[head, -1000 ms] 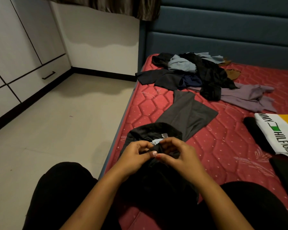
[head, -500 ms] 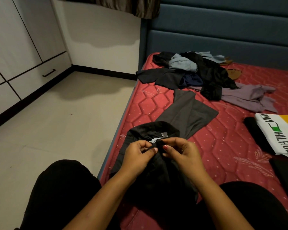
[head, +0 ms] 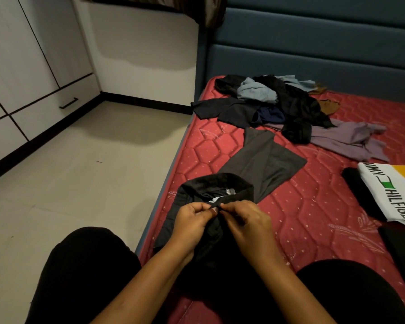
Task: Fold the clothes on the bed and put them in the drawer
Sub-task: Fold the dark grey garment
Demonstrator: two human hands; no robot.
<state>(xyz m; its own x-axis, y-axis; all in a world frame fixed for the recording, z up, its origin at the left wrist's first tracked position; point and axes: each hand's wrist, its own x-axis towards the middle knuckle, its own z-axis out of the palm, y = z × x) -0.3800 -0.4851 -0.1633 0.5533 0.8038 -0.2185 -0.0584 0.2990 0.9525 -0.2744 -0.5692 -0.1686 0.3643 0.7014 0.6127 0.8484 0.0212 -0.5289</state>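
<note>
– While both hands work at the neck of that black shirt (head: 214, 183), tell me how the cloth will behave.

– Soft and light, I'd judge: thin woven fabric that slumps and creases wherever it isn't held. Nothing fragile, and not much slip. The collar is the stiffest part, so the neck opening or the shoulder seams are the sensible places to take hold. Grabbed mid-body, it would only bunch.

– Where does it lie?

– On the red bed (head: 313, 206), at the edge nearest the person. The collar stands up just beyond the fingers, and the body runs back under the wrists towards the lap.

– And the fingers?

– On the left hand (head: 192, 220) the fingers (head: 206, 210) are curled in, thumb and forefinger pinching the shirt's front edge just below a pale label (head: 229, 191). On the right hand (head: 246, 220) the fingers (head: 232, 206) meet them tip to tip, pinching the opposite edge. There is barely a gap between the two pinches. It looks like closing a top button, though no button is visible.

– What else lies about?

– Just beyond the fingers a grey garment (head: 262, 164) lies flat, and farther beyond is an unfolded pile (head: 278, 101). Off to their right sits a folded white shirt (head: 388, 192) with lettering. Far to their left, across the floor (head: 91, 171), the drawer (head: 52, 109) is closed.
</note>
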